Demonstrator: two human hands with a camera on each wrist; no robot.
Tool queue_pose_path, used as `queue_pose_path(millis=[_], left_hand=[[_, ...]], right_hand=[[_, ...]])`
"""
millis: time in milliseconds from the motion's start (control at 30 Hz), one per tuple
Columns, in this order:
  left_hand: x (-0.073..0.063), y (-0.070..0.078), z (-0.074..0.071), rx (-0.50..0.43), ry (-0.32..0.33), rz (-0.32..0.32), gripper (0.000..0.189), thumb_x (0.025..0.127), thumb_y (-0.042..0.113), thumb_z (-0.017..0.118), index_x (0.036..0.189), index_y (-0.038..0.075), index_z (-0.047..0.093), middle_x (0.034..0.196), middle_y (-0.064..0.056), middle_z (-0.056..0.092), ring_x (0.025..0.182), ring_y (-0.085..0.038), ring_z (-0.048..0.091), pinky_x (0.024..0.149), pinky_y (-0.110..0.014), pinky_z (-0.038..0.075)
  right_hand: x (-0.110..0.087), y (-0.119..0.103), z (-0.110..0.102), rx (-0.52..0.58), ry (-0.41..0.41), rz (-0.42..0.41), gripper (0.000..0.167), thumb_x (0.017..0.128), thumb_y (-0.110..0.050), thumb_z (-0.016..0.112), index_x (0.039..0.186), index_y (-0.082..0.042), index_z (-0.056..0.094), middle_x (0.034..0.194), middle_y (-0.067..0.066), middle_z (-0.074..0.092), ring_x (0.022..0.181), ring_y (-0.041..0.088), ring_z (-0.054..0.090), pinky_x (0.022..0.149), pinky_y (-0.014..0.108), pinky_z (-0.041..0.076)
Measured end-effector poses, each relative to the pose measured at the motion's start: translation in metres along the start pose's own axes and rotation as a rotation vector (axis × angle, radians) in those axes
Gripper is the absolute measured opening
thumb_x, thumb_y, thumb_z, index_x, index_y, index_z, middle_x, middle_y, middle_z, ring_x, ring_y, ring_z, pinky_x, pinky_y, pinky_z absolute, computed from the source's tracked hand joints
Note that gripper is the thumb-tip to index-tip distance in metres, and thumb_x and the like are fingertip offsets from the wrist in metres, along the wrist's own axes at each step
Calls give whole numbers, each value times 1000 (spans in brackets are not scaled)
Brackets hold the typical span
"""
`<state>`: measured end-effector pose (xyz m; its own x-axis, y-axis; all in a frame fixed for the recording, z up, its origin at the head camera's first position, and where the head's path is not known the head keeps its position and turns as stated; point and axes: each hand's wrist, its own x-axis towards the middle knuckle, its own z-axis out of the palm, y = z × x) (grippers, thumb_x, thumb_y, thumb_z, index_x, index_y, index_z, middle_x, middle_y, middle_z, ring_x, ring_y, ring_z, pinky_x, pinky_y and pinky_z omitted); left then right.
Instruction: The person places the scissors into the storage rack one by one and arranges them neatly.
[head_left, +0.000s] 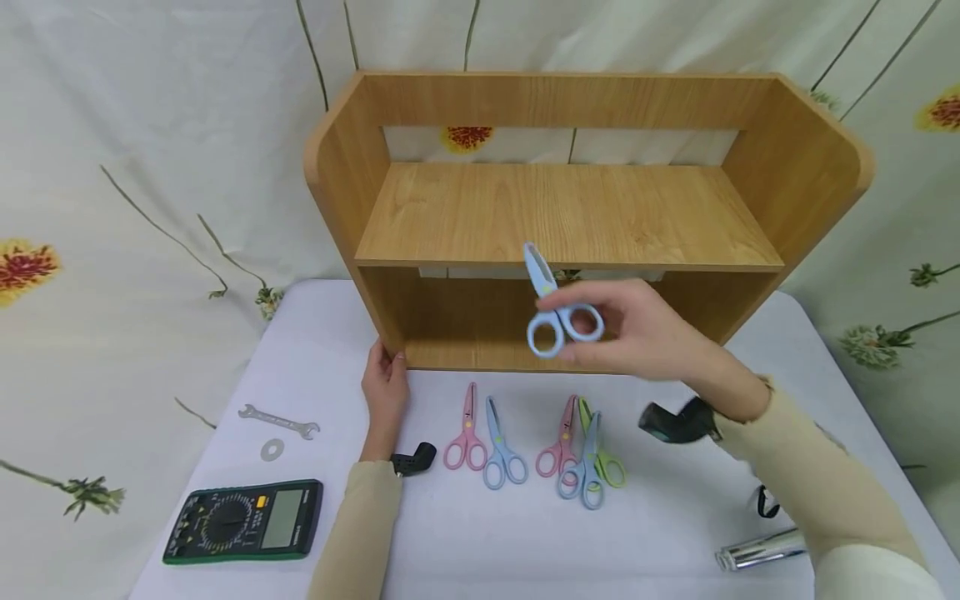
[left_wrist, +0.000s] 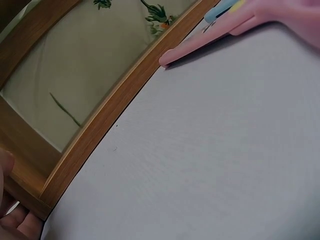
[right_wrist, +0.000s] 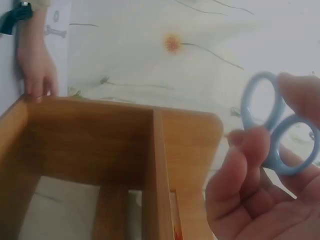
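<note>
Raised in front of the shelf unit's middle board, my right hand (head_left: 637,329) pinches light-blue scissors (head_left: 537,271) near the handles, blades pointing up. In the right wrist view, the two blue finger rings (right_wrist: 274,162) show between thumb and fingers. My left hand (head_left: 386,400) grips the lower front left corner of the wooden shelf unit (head_left: 570,212), its fingertips (left_wrist: 22,225) wrapped round the side. Below the shelf on the table lie pink scissors (head_left: 469,425) beside blue scissors (head_left: 497,433). Farther right, another pink pair (head_left: 566,425), a green pair (head_left: 611,469) and a blue pair (head_left: 591,450) overlap.
On the left of the white table (head_left: 465,550) lie a wrench (head_left: 277,419), a washer (head_left: 272,450) and a multimeter (head_left: 243,521). A shiny metal cylinder (head_left: 761,550) and a small black loop (head_left: 765,504) lie by the right sleeve. A flowered cloth (head_left: 150,108) hangs behind.
</note>
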<state>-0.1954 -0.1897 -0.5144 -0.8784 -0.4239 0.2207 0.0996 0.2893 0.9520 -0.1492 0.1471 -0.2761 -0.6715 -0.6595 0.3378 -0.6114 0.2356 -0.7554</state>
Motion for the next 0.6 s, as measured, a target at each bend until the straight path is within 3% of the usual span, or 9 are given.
queue_pose_path(millis=[133, 267, 433, 600], left_hand=[[1, -2, 1, -2, -11, -11, 47, 102, 3, 50, 149, 4, 48, 147, -22, 56, 133, -34, 59, 109, -47, 51], [-1, -5, 2, 1, -18, -12, 48, 103, 4, 50, 150, 6, 48, 148, -21, 56, 132, -34, 60, 108, -47, 52], [-3, -5, 1, 1, -8, 3, 47, 102, 3, 52, 149, 3, 49, 145, -23, 58, 129, -35, 62, 104, -39, 55], [1, -4, -1, 4, -3, 18, 46, 102, 2, 52, 148, 3, 50, 144, -22, 58, 130, -33, 61, 105, -34, 55]], right_hand=[[68, -4, 6, -62, 8, 106, 46, 87, -9, 78, 131, -1, 65, 110, 13, 71, 81, 18, 59, 67, 20, 52], [122, 3, 15, -128, -5, 105, 45, 89, -16, 77, 130, -1, 66, 110, 12, 72, 80, 18, 60, 68, 21, 51], [166, 11, 25, -208, -38, 112, 46, 89, -24, 75, 131, -6, 67, 105, 5, 72, 82, 15, 60, 72, 22, 52], [196, 14, 42, -294, -53, 97, 49, 93, -29, 71, 136, -7, 63, 116, 5, 70, 94, 16, 62, 84, 26, 54]])
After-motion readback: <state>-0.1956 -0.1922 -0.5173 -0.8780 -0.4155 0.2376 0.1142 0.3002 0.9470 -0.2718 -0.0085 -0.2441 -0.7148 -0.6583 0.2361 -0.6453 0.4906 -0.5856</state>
